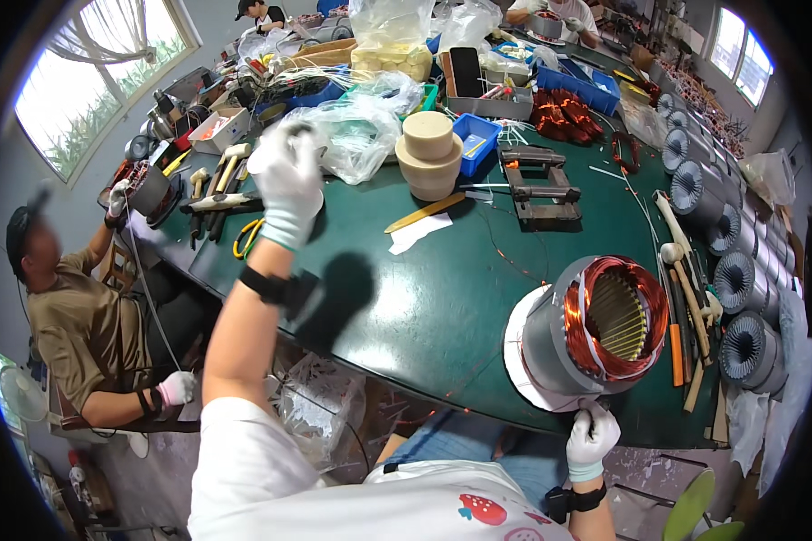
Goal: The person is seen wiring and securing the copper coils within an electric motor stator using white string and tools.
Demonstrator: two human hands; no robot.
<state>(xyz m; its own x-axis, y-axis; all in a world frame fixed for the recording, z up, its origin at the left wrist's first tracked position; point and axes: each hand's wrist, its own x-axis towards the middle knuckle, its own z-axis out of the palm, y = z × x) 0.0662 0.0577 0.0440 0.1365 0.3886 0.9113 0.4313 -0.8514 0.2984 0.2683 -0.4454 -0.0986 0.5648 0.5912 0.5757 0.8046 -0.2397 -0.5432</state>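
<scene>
In a white glove, my left hand is raised high over the left part of the bench, its fingers curled and partly blurred. Whatever it may hold cannot be made out. My right hand, also gloved, is closed in a pinch at the bench's front edge, just below a motor stator. Anything between those fingers is too small to name. The stator is a grey cylinder lying tilted, with copper windings bulging from its open end and yellowish slot liners inside. Under it lies a round white disc.
On the green bench stand a stacked cream round block, a metal frame and a blue bin. Mallets lie at right beside several stator cores. A co-worker sits at left.
</scene>
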